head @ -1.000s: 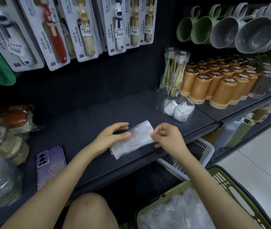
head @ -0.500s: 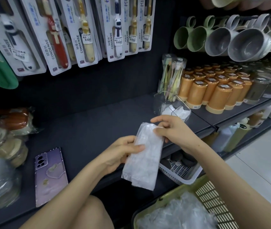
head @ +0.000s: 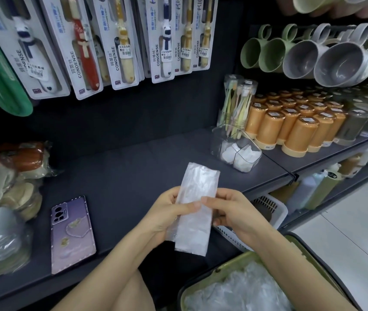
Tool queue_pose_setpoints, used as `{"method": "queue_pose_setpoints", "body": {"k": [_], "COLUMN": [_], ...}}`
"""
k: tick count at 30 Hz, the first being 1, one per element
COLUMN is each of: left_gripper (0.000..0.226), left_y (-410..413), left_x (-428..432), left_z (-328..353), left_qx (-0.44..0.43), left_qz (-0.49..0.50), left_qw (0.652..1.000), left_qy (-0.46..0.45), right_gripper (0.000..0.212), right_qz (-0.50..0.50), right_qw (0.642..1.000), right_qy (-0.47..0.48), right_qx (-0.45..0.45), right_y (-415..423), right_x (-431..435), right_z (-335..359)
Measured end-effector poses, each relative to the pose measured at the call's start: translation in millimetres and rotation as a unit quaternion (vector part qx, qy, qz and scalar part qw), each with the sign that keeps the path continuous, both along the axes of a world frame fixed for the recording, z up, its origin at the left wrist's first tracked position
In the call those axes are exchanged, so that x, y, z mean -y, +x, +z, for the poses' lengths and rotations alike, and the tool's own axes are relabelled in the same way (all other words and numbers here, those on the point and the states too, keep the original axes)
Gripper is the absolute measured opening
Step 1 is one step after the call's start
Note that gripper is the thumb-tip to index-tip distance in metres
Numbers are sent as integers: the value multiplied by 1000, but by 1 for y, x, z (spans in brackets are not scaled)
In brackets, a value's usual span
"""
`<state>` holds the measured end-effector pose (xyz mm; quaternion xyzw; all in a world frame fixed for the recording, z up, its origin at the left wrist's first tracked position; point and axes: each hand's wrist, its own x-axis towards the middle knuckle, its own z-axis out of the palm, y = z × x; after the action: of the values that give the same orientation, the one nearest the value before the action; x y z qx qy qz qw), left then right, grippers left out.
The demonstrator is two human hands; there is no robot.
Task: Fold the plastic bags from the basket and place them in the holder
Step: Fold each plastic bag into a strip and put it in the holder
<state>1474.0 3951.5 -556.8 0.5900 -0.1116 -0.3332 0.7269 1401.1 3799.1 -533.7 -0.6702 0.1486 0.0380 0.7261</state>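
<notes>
Left hand (head: 169, 215): one, raised over the front edge of the dark shelf (head: 122, 176), thumb across the front of the long folded clear plastic bag strip (head: 193, 223), fingers curled behind it.
Right hand (head: 232, 214): one, thumb and fingers pinching the strip's right edge.
Strip: one, held lengthwise, off the shelf.
Clear two-compartment plastic holder (head: 216, 140): one, farther back on the shelf, white folded bags in both compartments.
Green slotted basket (head: 219, 269): one, below, holding loose bags (head: 234, 292).
Purple phone (head: 72, 234): one.
</notes>
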Motion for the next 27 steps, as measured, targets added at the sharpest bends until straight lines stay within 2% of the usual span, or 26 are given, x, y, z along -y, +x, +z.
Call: {"method": "queue_pose_setpoints", "body": {"k": [11, 15, 19, 24, 27], "left_gripper": [46, 37, 17, 32, 54], "left_y": [-13, -12, -10, 0, 6], "left_x": [2, -1, -4, -11, -13], "left_z": [-3, 2, 5, 13, 18], "left_qx": [-33, -82, -61, -86, -90], "left_qz": [56, 46, 43, -21, -66], "left_qw": [998, 994, 996, 991, 992], "left_qy": [-7, -49, -40, -103, -51], "right_gripper": [15, 13, 20, 21, 20], "right_qz": [-40, -63, -70, -70, -55], "right_qw": [999, 997, 994, 984, 971], "right_qy": [29, 27, 20, -14, -46], "right_qx": [8, 35, 76, 161, 228], "right_y": [-4, -5, -7, -10, -11], "right_x": [-10, -9, -6, -3, 2], "right_z": [-10, -8, -5, -4, -3]}}
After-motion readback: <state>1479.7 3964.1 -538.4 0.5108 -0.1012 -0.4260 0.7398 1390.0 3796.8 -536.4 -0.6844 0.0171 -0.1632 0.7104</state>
